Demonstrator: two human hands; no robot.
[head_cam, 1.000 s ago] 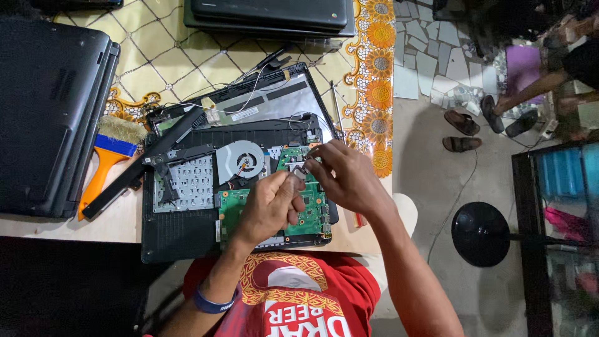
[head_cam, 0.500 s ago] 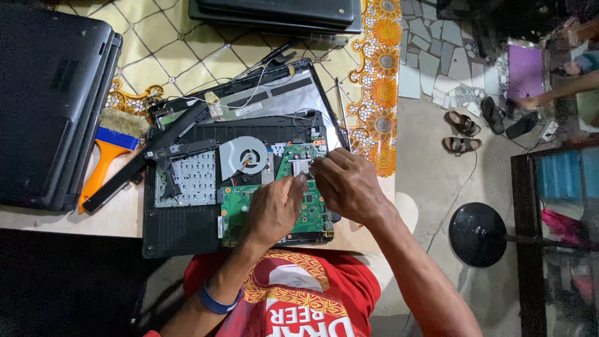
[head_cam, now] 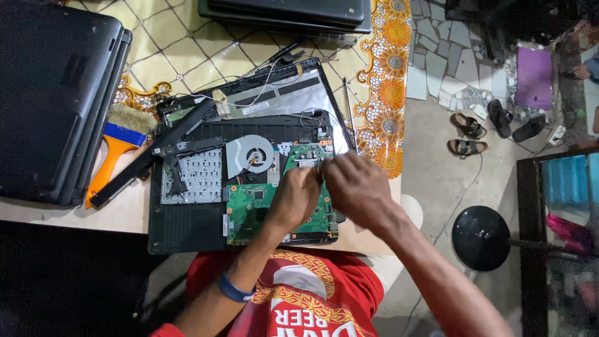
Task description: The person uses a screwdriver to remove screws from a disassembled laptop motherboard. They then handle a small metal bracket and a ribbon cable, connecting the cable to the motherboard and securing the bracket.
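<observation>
Head view: hands [head_cam: 331,190] seemingly cover motherboard [head_cam: 249,209].

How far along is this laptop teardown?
Already done: the laptop base lies open, with the green circuit board and fan bared. In hand: the left hand and right hand meet at the board's upper right. Left: the board and fan sit in the base.

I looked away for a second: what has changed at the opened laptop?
Both hands have closed together over the green board: the left hand slid up-right, the right hand came down to meet it. What they pinch is hidden. Fan, brush and laptop lie unmoved.
</observation>
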